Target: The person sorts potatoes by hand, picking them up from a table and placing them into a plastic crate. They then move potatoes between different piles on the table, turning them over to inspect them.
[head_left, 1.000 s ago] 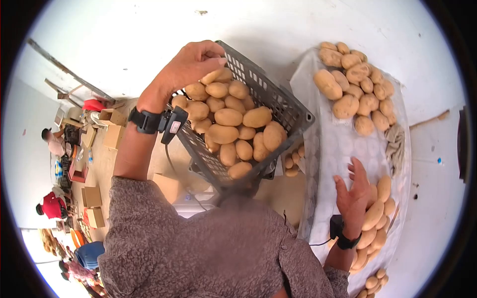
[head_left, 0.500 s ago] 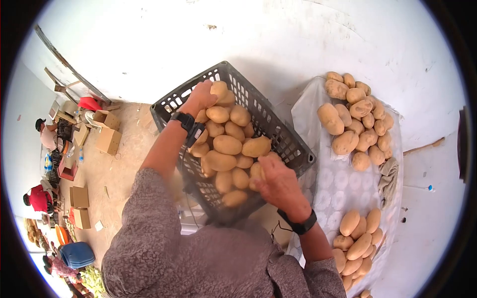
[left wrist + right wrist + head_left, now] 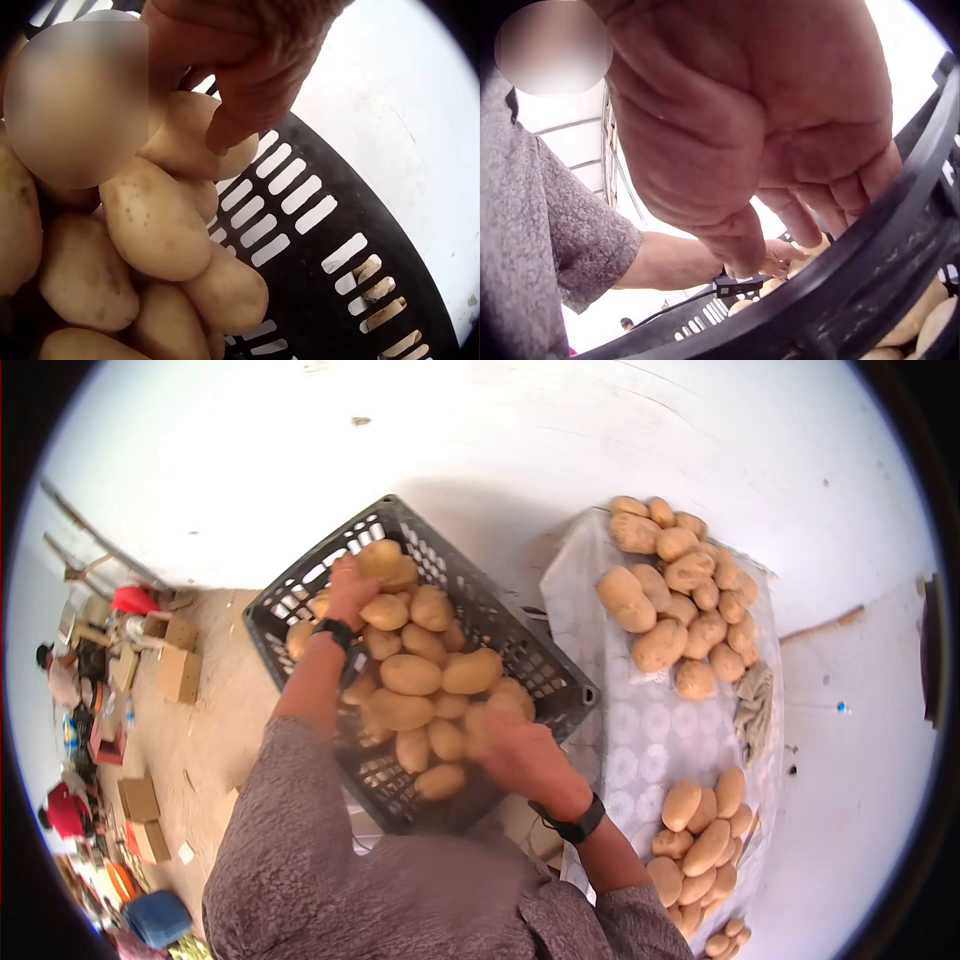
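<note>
A black plastic crate (image 3: pixel 490 622) with slotted walls holds a heap of potatoes (image 3: pixel 410 674). My left hand (image 3: pixel 350 592) is inside its far left part. In the left wrist view, my left thumb lies against a potato (image 3: pixel 184 139) beside the crate wall, and the hand grips it, though some fingers are hidden. My right hand (image 3: pixel 530 755), blurred in the head view, is over the potatoes at the near right side. The right wrist view shows that hand (image 3: pixel 780 142) just above the crate rim, fingers loosely bent downward with no potato between them.
On the right, a table with a pale plastic cover (image 3: pixel 630 750) bears a potato pile (image 3: pixel 690 600) at the back and another (image 3: pixel 700 850) nearer. A crumpled cloth (image 3: pixel 753 710) lies between them. Cardboard boxes (image 3: pixel 178 675) and people are on the far left, beyond the floor.
My right hand has moved left from beside the potatoes on the table to the crate. The left hand has shifted from the crate's far edge down among the potatoes.
</note>
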Motion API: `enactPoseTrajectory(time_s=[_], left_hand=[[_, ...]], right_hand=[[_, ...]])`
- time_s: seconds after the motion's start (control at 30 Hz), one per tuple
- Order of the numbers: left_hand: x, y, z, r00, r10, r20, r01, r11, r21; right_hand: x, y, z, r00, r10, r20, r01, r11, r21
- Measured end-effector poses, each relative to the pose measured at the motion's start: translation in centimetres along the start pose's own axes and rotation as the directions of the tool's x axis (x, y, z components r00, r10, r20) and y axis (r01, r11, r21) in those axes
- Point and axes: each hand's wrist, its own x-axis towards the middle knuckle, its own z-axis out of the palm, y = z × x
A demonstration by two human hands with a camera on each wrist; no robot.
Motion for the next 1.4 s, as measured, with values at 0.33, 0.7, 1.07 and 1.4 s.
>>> enactPoseTrajectory(time_s=[0.33,0.7,1.07,1.4], left_hand=[[-1.0,1.9,2.0,0.92,0.388,0.064,-0.391,0.919,0.05],[6.4,-6.0,6.4,0.904,0.314,0.289,-0.19,0.902,-0.387],[-13.4,10.7,-11.7,0.68,0.528,0.51,0.313,0.42,-0.852],[-30.4,24.2,-8.4,0.197,0.78,0.594,0.423,0.479,-0.769]], right_hand=[[-0.1,1.6,2.3,0.997,-0.056,-0.054,0.058,0.998,0.03],[-1.5,1.7,1.8,0.974,-0.017,-0.225,0.057,0.983,0.175],[-8.9,0.6,-5.1,0.88,0.34,-0.331,-0.068,0.78,0.622],[-18.1,0.2,-5.9,0.797,0.264,-0.543,0.442,0.357,0.823]])
